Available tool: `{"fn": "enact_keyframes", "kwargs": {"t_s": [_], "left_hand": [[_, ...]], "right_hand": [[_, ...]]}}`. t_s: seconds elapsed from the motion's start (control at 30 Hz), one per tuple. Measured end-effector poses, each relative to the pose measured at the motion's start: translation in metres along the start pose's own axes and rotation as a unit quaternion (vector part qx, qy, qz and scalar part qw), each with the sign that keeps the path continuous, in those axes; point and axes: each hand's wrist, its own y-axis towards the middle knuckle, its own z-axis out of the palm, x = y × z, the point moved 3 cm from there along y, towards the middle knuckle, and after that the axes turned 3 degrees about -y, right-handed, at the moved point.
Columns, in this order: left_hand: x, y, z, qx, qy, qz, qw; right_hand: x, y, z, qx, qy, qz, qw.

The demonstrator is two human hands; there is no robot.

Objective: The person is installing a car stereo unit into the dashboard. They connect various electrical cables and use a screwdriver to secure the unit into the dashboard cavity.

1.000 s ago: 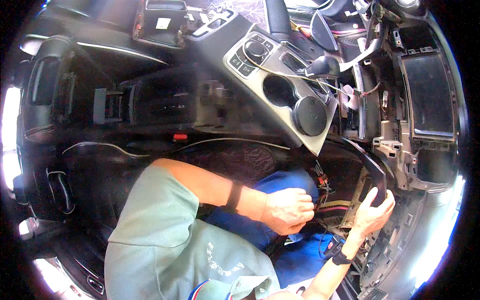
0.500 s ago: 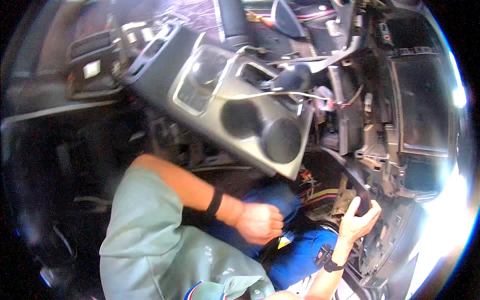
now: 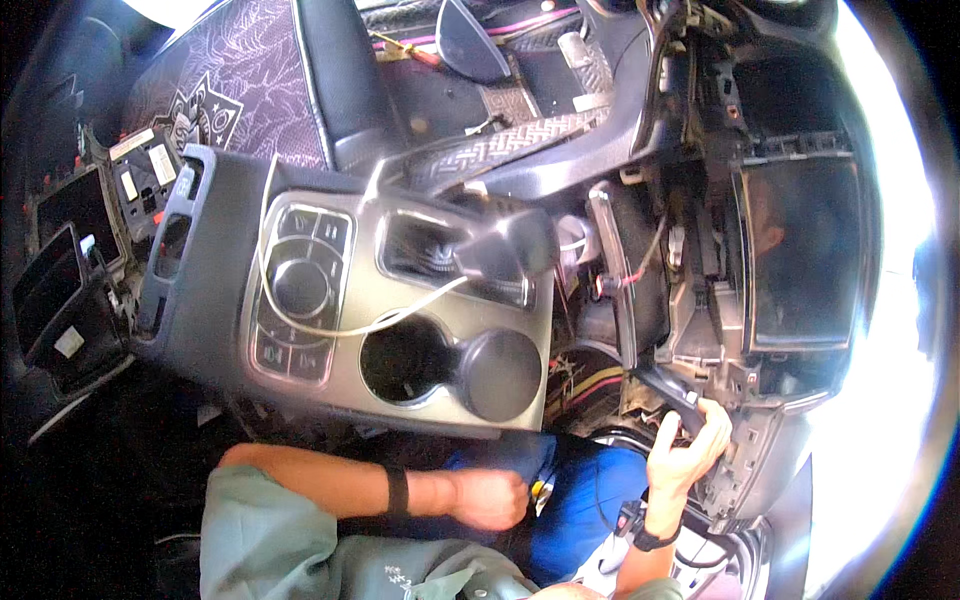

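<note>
My right hand, with a black watch on the wrist, has thumb and fingers around the end of a narrow black trim piece beside the dashboard. My left hand, a black band on its wrist, is curled into a fist over blue trousers; whatever may be inside it is hidden. Beyond that fist lies a centre console, tilted out of place among exposed parts. It carries a gear lever, a round control knob, two round cup holders and a loose pale cable.
A display screen stands in the stripped dashboard on the right. Far left, a patterned seat sits behind the console, with dark plastic panels nearer. Coloured wires show below the dash; part of a steering wheel shows by my right hand.
My view has turned, so the console now lies straighter and further left in the picture. My right hand keeps hold of the trim piece. My left hand remains in a fist.
</note>
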Motion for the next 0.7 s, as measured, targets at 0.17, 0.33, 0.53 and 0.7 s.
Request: {"fn": "enact_keyframes", "kwargs": {"t_s": [0.17,0.33,0.53,0.7], "left_hand": [[-0.004,0.001,0.007,0.034,-0.016,-0.016,0.999],[0.001,0.002,0.002,0.037,-0.039,-0.046,0.997],[0.005,0.005,-0.005,0.026,-0.045,-0.079,0.996],[0.008,0.005,0.000,0.016,-0.021,-0.083,0.996]], "right_hand": [[0.060,0.029,-0.010,-0.052,0.134,-0.102,0.984],[0.102,0.097,0.029,0.074,0.138,-0.054,0.986],[0.117,0.110,0.058,0.113,0.016,-0.075,0.991],[0.121,0.111,0.061,0.102,0.008,-0.112,0.988]]}}
